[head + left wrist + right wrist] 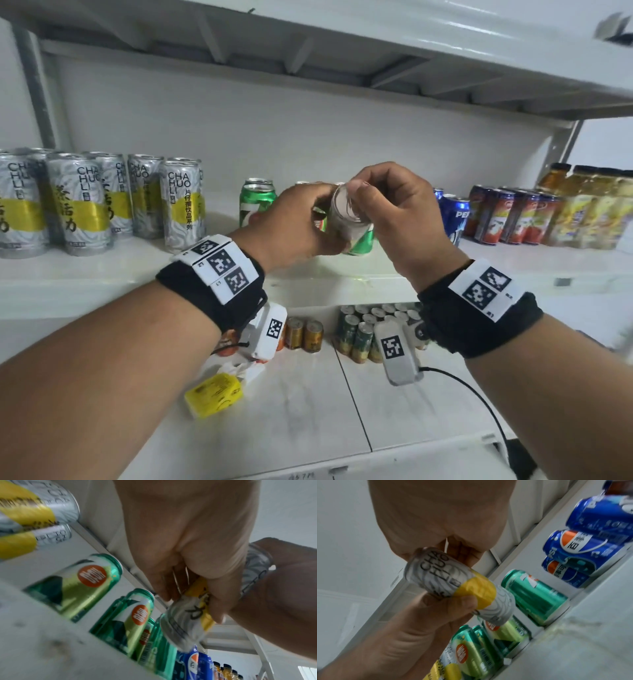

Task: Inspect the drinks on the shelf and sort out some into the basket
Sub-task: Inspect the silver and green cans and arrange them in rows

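Note:
Both hands hold one silver can with a yellow band [346, 214], tilted so that one end faces me, in front of the middle shelf [102, 270]. My left hand [318, 219] grips its body from the left; in the left wrist view the fingers curl round the can [185, 622]. My right hand [363, 192] pinches the upper end; the right wrist view shows its fingers on the rim of the can [453, 582] and the left thumb on the yellow band. No basket is in view.
On the shelf stand several matching silver cans [85, 205] at left, green cans [257, 202] behind my hands, blue cans [455, 212], red packs [507, 216] and yellow bottles [589, 205] at right. The lower shelf holds more cans [359, 329] and a yellow pack [214, 394].

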Available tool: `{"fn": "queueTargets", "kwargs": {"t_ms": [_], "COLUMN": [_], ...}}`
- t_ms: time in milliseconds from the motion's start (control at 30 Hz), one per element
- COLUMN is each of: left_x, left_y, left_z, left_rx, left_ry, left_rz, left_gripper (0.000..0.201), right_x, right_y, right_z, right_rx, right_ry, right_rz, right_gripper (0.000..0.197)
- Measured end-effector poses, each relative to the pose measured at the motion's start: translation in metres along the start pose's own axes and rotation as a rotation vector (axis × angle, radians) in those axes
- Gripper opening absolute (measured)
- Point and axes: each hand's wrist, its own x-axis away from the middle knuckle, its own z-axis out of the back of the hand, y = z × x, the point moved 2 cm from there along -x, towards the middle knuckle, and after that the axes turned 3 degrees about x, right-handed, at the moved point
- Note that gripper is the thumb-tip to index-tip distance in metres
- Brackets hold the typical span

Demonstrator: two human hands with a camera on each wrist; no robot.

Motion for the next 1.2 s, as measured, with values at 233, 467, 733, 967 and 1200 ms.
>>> {"fn": "queueTargets", "kwargs": {"t_ms": [233, 467, 733, 967, 1200], "left_x": [-0.044, -0.087, -0.130, -0.140, -0.110], "left_y": [0.012, 0.027, 0.032, 0.035, 0.065], "left_z": [-0.051, -0.100, -0.128, -0.126, -0.044], "left_rx": [-0.070, 0.034, -0.421, -0.554, -0.720], "left_ry": [-0.158, -0.210, -0.221, -0.155, 0.017], "left_rz": [0.104, 0.147, 0.179, 0.236, 0.223], "left_gripper": [0.028, 0.026, 0.015, 0.014, 0.016], "right_x": [-0.006, -0.041, -0.079, -0.090, -0.106], "right_y": [0.001, 0.002, 0.055, 0.070, 0.028], "right_z": [0.052, 0.122, 0.173, 0.176, 0.122], "right_rx": [0.321, 0.798, 0.928, 0.935, 0.835], "right_ry": [-0.044, -0.085, -0.213, -0.368, -0.407], "right_rz": [-0.102, -0.027, -0.092, 0.019, 0.313], "right_gripper": [0.047, 0.020, 0.009, 0.025, 0.031]}}
